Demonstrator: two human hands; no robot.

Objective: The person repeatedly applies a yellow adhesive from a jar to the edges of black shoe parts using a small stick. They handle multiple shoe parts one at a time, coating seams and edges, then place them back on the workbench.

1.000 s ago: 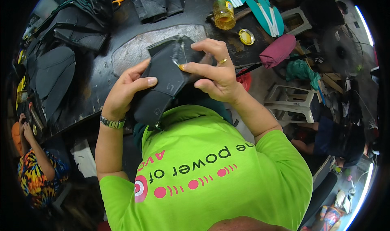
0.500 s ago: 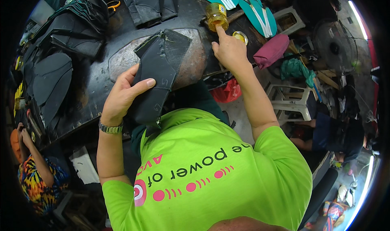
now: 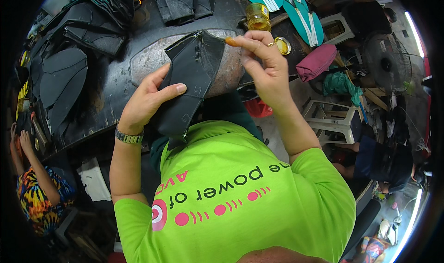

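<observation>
Nearest the camera, below the bright green shirt (image 3: pixel 240 203), the left hand (image 3: pixel 148 101) lies flat on a black leather piece (image 3: pixel 189 82), fingers spread and thumb pressing down on it; nothing is pinched, just a flat hold. Leather piece sits on a worn grey slab (image 3: pixel 148 59) at the near edge of the dark worktable (image 3: pixel 111 87), its long axis running from lower left by the shirt collar up to the right, upper end flared and pointing away from the person, lower end hanging off the table edge. Right hand (image 3: pixel 261 66) is raised just right of the piece's top corner, not touching it, thumb and forefinger closed together on a small orange-tipped dab or stick (image 3: pixel 231 42); what it is, hard to tell. Just beyond that hand, a glass jar of yellow liquid (image 3: pixel 257 17) and its round lid (image 3: pixel 283 45) beside it. Farther back, stacks of black cut pieces (image 3: pixel 182 1) and teal strips (image 3: pixel 296 8). Far left, another person's patterned sleeve (image 3: pixel 34 203).
</observation>
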